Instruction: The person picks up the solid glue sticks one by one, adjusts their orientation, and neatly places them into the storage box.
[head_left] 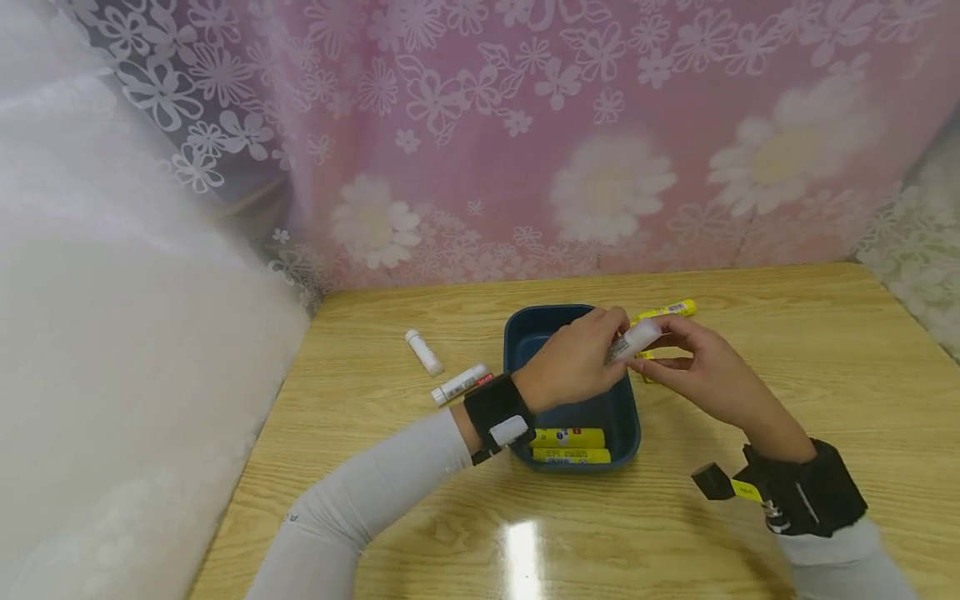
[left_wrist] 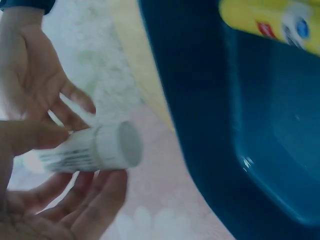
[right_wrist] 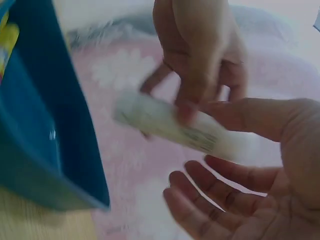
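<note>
A white glue stick [head_left: 637, 340] with dark print is raised over the right rim of a dark blue plastic bin [head_left: 634, 437]. My left hand [head_left: 573, 358] pinches it, thumb on one side and fingers on the other, as the left wrist view shows. Around the far end of the tube is my right hand [head_left: 705, 367], its thumb [right_wrist: 255, 117] lying along the upper side. Below the tube, the right fingers [right_wrist: 215, 205] are spread and loosely extended. Two yellow glue sticks [head_left: 568, 437] lie side by side at the bin's near end.
Left of the bin lie two white glue sticks [head_left: 425, 352], one with a small red item [head_left: 484, 379] beside it. A yellow tube [head_left: 675, 308] lies behind the right hand, and more yellow shows below the held stick. A floral curtain [head_left: 600, 183] hangs behind the wooden table [head_left: 450, 533].
</note>
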